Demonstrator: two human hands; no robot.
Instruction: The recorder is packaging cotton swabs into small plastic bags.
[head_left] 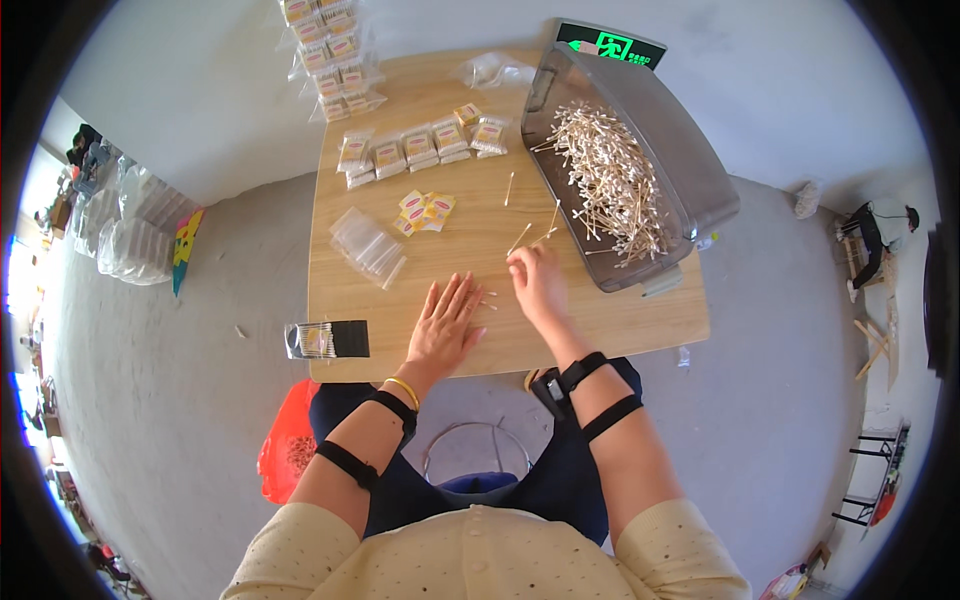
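Observation:
My left hand (447, 325) lies flat on the wooden table (440, 265), fingers stretched, over a few cotton swabs whose tips (488, 300) stick out beside it. My right hand (535, 282) is closed in a pinch at one end of a cotton swab (519, 238). More loose swabs (510, 188) lie just beyond it. A grey translucent bin (705, 175), tipped toward me at the right, holds a big heap of cotton swabs (610, 185). Left of my hands are flat clear bags (368, 246) and yellow-and-white cards (426, 212).
Filled swab packs (418, 147) stand in a row toward the back, with taller stacks (333, 60) behind. A black-and-clear pack (327, 339) overhangs the left table edge. A crumpled clear bag (497, 70) and a green exit sign (612, 45) are at the back. Below hangs a red bag (290, 440).

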